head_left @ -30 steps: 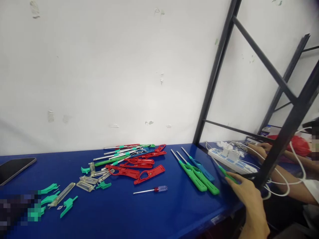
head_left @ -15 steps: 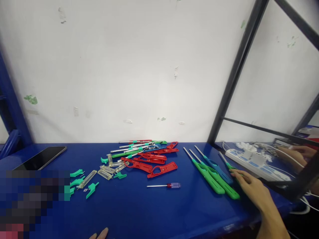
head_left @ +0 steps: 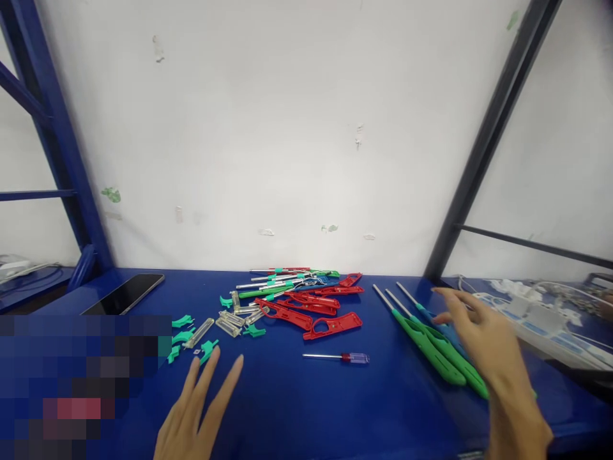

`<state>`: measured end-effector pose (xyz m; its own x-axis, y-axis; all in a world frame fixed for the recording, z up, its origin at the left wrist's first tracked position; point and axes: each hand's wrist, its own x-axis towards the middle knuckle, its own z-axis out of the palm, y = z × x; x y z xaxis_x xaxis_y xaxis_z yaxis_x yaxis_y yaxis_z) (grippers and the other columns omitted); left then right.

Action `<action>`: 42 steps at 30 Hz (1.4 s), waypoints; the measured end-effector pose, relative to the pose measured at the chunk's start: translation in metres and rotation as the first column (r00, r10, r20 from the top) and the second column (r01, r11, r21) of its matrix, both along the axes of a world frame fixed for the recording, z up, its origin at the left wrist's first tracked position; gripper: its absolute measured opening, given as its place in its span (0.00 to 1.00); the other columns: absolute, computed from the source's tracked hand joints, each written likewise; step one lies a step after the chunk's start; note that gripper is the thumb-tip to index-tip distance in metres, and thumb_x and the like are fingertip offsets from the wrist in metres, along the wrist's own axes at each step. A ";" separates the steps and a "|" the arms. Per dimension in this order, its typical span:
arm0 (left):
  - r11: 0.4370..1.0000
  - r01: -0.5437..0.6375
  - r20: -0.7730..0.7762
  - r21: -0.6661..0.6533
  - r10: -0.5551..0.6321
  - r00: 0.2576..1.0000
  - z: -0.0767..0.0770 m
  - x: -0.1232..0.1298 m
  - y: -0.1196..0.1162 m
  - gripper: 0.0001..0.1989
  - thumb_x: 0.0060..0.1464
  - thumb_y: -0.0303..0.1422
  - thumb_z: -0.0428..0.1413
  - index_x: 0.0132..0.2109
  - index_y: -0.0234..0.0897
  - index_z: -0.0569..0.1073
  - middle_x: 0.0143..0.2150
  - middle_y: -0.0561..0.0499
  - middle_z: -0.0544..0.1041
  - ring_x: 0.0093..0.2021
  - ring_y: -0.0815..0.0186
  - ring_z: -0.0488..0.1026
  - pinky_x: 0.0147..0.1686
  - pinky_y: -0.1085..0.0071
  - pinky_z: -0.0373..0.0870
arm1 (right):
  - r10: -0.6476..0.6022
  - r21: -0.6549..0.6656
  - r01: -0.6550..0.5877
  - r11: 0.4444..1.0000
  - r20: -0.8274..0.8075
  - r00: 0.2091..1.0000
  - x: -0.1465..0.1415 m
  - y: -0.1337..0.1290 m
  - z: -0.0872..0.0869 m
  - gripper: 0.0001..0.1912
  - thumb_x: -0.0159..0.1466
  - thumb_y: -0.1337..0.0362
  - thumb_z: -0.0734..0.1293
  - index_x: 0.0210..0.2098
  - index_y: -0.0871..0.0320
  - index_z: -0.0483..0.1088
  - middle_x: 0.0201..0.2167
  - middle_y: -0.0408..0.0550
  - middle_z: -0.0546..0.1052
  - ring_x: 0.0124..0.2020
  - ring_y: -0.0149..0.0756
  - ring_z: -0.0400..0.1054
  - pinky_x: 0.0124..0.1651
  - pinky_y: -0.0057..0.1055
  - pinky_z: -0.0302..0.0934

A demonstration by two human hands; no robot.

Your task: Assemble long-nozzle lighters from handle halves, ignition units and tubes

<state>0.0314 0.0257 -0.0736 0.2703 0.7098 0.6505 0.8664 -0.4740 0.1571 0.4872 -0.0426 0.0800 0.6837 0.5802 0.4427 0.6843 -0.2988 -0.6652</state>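
My left hand (head_left: 196, 409) is at the lower left with its fingers spread, just in front of teal trigger pieces (head_left: 209, 351). Over the lighters on the right is my right hand (head_left: 483, 332), fingers apart and holding nothing. Green lighters (head_left: 433, 354) and a blue one (head_left: 453, 333) lie beneath and left of it. A screwdriver (head_left: 355, 358) with a purple handle rests between the hands. Behind it lie red casing halves (head_left: 334, 325), clear tanks (head_left: 200, 333) and metal-tipped lighter parts (head_left: 272, 283) in a loose pile.
At the back left of the blue table (head_left: 306, 409) lies a phone (head_left: 127, 294). A blurred mosaic covers the left front. On the right, behind a black frame post (head_left: 483, 147), are a white power strip (head_left: 541, 326) and cables. A white wall rises behind.
My left hand has come into view over the table and spread. My right hand has let go of the rightmost lighter and moved up and open. The view has shifted left.
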 end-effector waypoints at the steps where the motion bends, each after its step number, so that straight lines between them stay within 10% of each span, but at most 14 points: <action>1: 1.000 -0.029 0.002 -0.006 0.029 1.000 0.008 -0.002 0.010 0.28 0.68 0.28 0.45 0.70 0.54 0.69 0.72 0.46 0.70 0.74 0.42 0.62 0.46 0.59 0.80 | 0.073 0.012 -0.073 0.997 0.009 0.997 -0.013 0.008 0.004 0.33 0.67 0.39 0.58 0.55 0.54 0.78 0.27 0.52 0.84 0.30 0.53 0.79 0.38 0.43 0.67; 6: 0.995 -0.092 0.017 -0.030 0.093 0.996 0.045 -0.014 0.021 0.28 0.70 0.31 0.42 0.74 0.46 0.62 0.79 0.36 0.54 0.77 0.31 0.47 0.50 0.47 0.78 | 0.339 -0.086 -0.335 0.938 0.036 0.940 -0.061 0.043 0.006 0.31 0.69 0.43 0.57 0.54 0.57 0.78 0.23 0.49 0.82 0.31 0.51 0.79 0.41 0.42 0.68; 9: 0.998 0.010 0.015 -0.060 -0.010 1.000 0.055 -0.014 0.003 0.35 0.71 0.42 0.47 0.79 0.48 0.46 0.81 0.37 0.44 0.79 0.31 0.39 0.60 0.29 0.66 | 0.482 -0.158 -0.470 0.868 0.045 0.875 -0.074 0.055 -0.004 0.26 0.70 0.48 0.60 0.57 0.54 0.77 0.38 0.51 0.87 0.46 0.54 0.80 0.54 0.45 0.67; 16: 0.991 -0.014 0.026 -0.130 0.017 1.000 0.049 -0.006 -0.006 0.21 0.70 0.43 0.51 0.65 0.48 0.72 0.77 0.42 0.54 0.78 0.38 0.49 0.65 0.33 0.66 | 0.671 -0.306 -0.651 0.694 -0.051 0.739 -0.081 0.062 -0.027 0.26 0.62 0.67 0.67 0.59 0.50 0.78 0.59 0.46 0.81 0.63 0.47 0.73 0.68 0.43 0.62; 32: 0.990 0.020 0.097 -0.141 -0.006 0.995 0.054 -0.010 -0.004 0.18 0.69 0.44 0.49 0.54 0.46 0.78 0.66 0.43 0.70 0.66 0.43 0.70 0.59 0.42 0.75 | 0.640 -0.370 -0.623 0.689 -0.092 0.762 -0.066 0.065 -0.032 0.07 0.58 0.66 0.73 0.37 0.56 0.80 0.51 0.55 0.81 0.58 0.53 0.73 0.64 0.45 0.61; 42: 0.992 0.054 0.072 -0.110 -0.046 0.996 0.043 -0.016 0.002 0.16 0.69 0.44 0.49 0.53 0.46 0.78 0.62 0.44 0.72 0.62 0.48 0.72 0.58 0.49 0.74 | 0.650 -0.333 -0.677 0.656 -0.207 0.731 -0.073 0.064 -0.031 0.13 0.57 0.70 0.71 0.42 0.54 0.77 0.43 0.47 0.83 0.47 0.45 0.76 0.52 0.37 0.66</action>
